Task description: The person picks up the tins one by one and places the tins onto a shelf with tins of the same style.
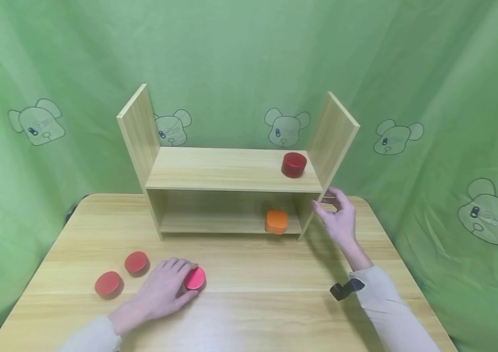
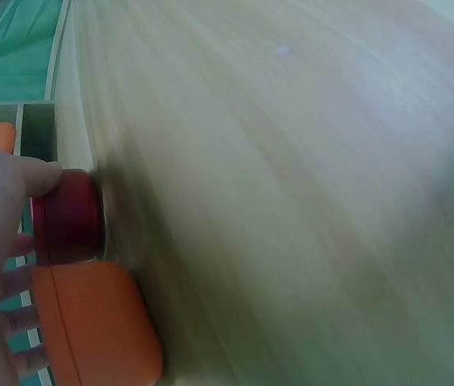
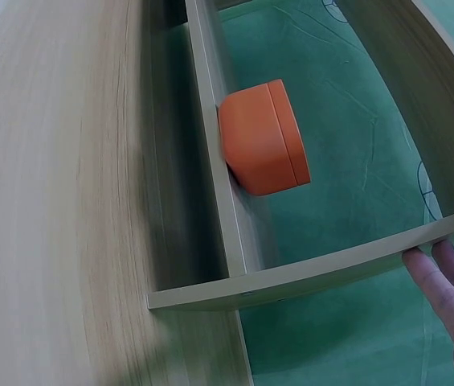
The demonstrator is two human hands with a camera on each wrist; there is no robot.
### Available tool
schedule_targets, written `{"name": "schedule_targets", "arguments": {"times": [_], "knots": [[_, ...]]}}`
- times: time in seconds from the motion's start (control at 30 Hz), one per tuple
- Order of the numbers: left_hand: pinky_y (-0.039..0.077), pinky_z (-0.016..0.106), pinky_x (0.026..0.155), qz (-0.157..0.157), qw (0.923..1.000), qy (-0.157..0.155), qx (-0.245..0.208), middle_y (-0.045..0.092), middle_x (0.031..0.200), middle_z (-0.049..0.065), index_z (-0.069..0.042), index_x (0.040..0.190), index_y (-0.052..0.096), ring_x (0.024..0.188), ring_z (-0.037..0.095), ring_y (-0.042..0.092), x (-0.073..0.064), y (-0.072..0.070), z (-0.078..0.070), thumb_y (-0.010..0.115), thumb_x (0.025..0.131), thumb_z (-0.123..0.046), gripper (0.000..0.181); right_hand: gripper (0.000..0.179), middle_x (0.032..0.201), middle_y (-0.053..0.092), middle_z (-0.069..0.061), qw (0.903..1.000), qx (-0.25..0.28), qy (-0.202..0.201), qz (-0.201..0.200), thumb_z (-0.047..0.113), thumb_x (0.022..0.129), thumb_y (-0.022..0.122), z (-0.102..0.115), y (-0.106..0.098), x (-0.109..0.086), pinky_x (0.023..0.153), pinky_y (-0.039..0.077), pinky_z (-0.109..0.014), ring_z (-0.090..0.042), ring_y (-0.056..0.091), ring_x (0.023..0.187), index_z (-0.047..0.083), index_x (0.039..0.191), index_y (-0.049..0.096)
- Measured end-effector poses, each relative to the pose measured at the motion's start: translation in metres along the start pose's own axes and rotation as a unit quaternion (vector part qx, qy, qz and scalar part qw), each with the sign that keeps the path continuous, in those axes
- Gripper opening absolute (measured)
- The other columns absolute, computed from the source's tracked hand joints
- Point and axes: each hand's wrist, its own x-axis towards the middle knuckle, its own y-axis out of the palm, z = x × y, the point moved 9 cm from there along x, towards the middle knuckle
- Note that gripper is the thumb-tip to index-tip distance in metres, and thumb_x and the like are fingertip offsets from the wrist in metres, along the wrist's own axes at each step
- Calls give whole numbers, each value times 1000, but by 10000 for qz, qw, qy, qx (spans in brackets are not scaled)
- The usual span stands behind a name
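On the table (image 1: 275, 318) in the head view, the left hand (image 1: 163, 291) lay palm down, thumb and fingers clamped round a red tin (image 1: 194, 278), while the right hand (image 1: 341, 222), arm outstretched, met the side panel (image 1: 330, 134) of a shelf unit (image 1: 214, 168). From the left wrist, the tin, just beside an orange box (image 2: 98, 326), seemed stiff, light and slippery, best gripped by its sides. At the right wrist, thumb and fingers pinched that panel from opposite faces.

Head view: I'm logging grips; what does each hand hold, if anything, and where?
Left hand: red container, by its round side. Right hand: the shelf, by its right panel's front edge.
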Motion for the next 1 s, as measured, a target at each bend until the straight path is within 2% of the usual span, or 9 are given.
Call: {"name": "schedule_targets", "arguments": {"times": [0.13,0.4,0.57,0.83,1.0], "knots": [[58,46,103,45,10000,45,-27,73,120,2,-11,129,67,112,22,67,0,3,-1,85,84,-43,58,45,100,67,23,10000,24,34,22,-12,86,74,-1,1,-1,65,61,-12,4,66,91,-10,129,63],[59,45,100,-227,9996,26,-135,74,119,2,-11,129,68,110,20,67,9,-6,-7,86,83,-41,58,44,101,67,21,10000,22,-4,34,-11,87,74,-1,1,0,65,61,-13,2,66,91,-8,129,64],[58,46,105,-359,9992,17,-198,74,120,1,-12,129,69,112,21,67,20,-14,-12,88,82,-42,60,44,101,67,22,10000,39,-14,31,-11,87,75,-2,1,0,64,60,-12,3,66,91,-8,129,64],[57,48,107,-260,9990,87,-346,74,125,4,-13,132,67,119,26,68,41,-21,-22,85,84,-44,60,45,101,68,19,9999,111,41,44,-11,87,75,-3,1,0,65,61,-13,2,67,91,-7,130,64],[59,46,102,-635,9968,397,-288,75,119,3,-13,128,68,112,23,67,58,-35,-33,86,82,-44,58,45,101,68,20,9999,95,64,47,-11,87,75,-3,1,0,65,61,-13,2,67,91,-7,131,64]]}}
